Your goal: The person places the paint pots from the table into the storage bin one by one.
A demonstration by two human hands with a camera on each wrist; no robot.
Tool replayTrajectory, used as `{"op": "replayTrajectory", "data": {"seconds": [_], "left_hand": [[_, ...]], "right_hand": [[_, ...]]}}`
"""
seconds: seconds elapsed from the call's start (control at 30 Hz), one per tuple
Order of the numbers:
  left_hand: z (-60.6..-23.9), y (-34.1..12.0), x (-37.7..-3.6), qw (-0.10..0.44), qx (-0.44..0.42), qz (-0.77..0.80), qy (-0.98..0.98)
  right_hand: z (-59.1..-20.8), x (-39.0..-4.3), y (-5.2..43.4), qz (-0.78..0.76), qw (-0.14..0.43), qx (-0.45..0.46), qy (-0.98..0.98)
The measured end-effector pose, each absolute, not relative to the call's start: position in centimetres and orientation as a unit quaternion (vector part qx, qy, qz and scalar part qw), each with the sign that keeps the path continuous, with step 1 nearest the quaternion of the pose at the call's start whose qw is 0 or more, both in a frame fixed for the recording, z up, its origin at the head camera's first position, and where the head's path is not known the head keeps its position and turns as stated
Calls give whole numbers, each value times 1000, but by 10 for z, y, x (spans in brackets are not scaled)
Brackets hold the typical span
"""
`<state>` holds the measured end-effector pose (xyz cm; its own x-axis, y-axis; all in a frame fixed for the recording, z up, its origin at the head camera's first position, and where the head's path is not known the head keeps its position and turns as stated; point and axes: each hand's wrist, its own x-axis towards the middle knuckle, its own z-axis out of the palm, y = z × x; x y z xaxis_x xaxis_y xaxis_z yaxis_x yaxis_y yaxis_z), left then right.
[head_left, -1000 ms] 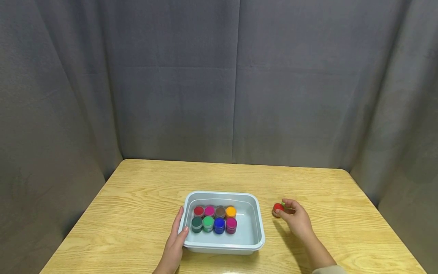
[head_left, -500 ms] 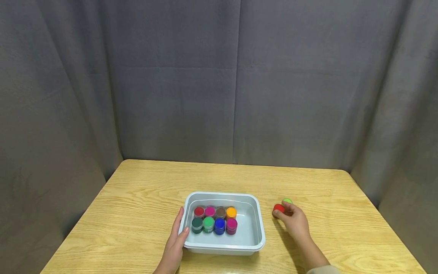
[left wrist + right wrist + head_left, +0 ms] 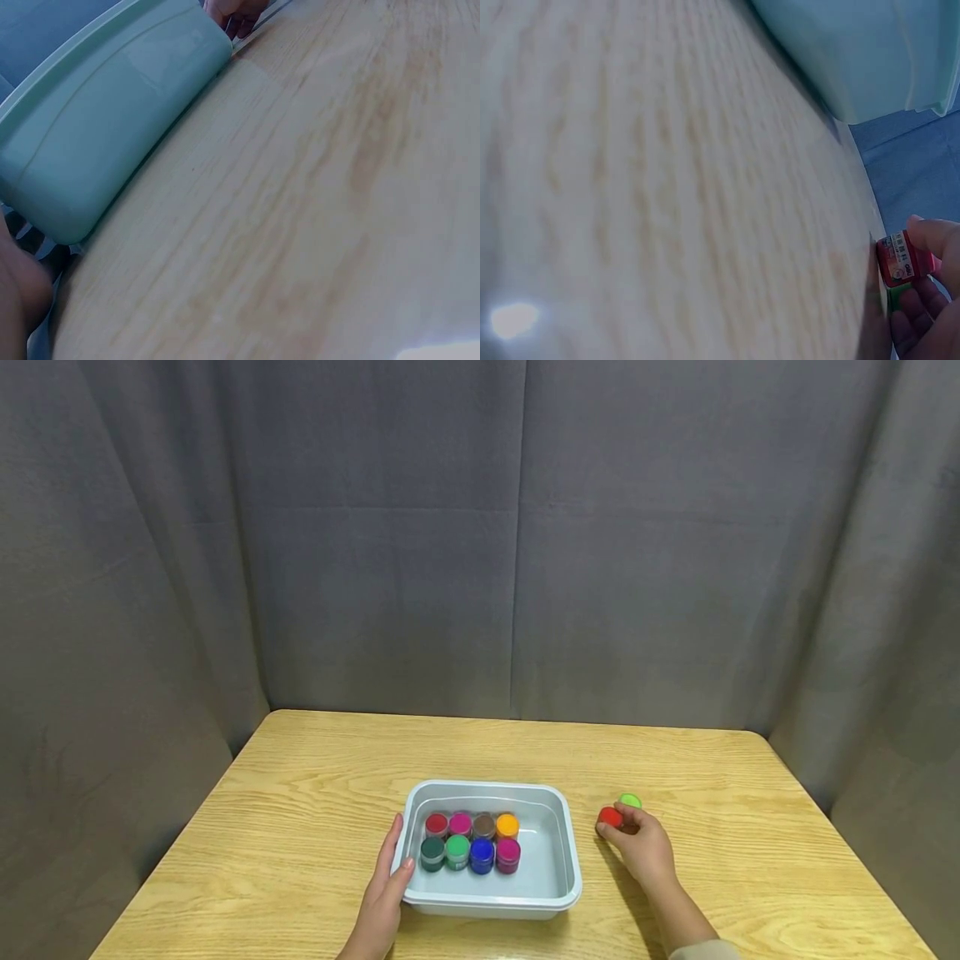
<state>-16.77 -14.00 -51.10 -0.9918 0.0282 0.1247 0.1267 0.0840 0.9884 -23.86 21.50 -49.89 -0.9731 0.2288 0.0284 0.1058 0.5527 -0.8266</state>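
A pale blue-grey plastic tub (image 3: 542,906) stands on the table, and my left hand (image 3: 381,902) grips its left side, thumb over the rim. Two rows of small paint jars are inside it, among them a blue one (image 3: 482,855) and an orange one (image 3: 507,825). To the tub's right, my right hand (image 3: 647,852) pinches a red-lidded paint jar (image 3: 611,817) between thumb and fingers. The right wrist view shows the label (image 3: 897,257) on this red jar at the tabletop. Just behind it is a lime-green-lidded jar (image 3: 630,799), partly hidden by the fingers.
The wood-grain table (image 3: 315,785) extends around the tub on every side. Dark grey curtains (image 3: 390,568) hang behind it and along both sides. Inside the tub, the jars sit toward the left and the bare floor (image 3: 543,852) shows at the right.
My right hand has shifted slightly left and toward me around the red jar, and more of the lime-green lid shows. The left hand and tub stay nearly still.
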Motion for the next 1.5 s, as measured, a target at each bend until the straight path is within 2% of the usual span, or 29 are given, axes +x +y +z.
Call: {"op": "replayTrajectory", "data": {"seconds": [0.3, 0.63, 0.93, 1.5], "left_hand": [[-510, -140, -165, 31, -47, -680, -731], [-511, -140, -165, 35, -51, -678, -733], [-511, -141, -167, 32, -48, -675, -736], [-511, -141, -168, 32, -48, -674, -736]], "right_hand": [[-486, -236, 211, 482, 57, -91, -869], [-449, -230, 195, 477, 67, -45, -875], [-422, -224, 168, 504, 53, -9, -862], [-417, -222, 114, 529, -4, 35, -848]]}}
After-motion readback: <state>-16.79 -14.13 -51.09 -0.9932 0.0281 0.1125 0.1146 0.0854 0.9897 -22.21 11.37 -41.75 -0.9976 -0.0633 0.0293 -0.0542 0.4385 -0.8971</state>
